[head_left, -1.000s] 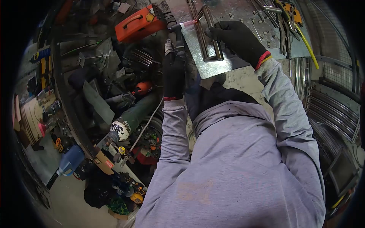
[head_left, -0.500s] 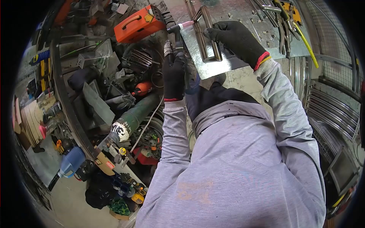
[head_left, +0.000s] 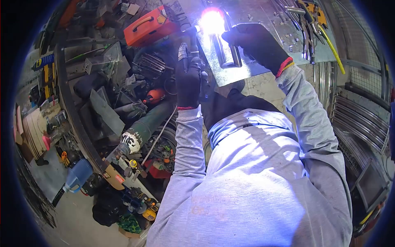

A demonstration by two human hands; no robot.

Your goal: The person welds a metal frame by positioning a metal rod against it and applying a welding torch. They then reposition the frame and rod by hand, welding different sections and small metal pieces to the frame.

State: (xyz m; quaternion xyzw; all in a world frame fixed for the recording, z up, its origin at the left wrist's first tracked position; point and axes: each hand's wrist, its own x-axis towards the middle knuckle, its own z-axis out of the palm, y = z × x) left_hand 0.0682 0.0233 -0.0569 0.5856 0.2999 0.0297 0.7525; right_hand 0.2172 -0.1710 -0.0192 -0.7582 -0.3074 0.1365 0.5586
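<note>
My left hand, in a dark glove with a taped finger, is closed around the handle of a welding torch. A blinding white-pink arc burns at the torch tip and hides the tip and the metal there. Beneath it, a shiny metal tube frame lies on the metal sheet of the bench. My right hand, gloved too, is on the right side of this frame near its upper part, fingers closed at the tube.
An orange machine with a handle stands left of the torch. Metal rods and a yellow tool lie at the bench's right. A green gas cylinder and a blue jug are at left. Curved tubes stand at right.
A bright arc has appeared at the torch tip, lighting my shirt and the bench. Both hands have stayed almost where they were.
</note>
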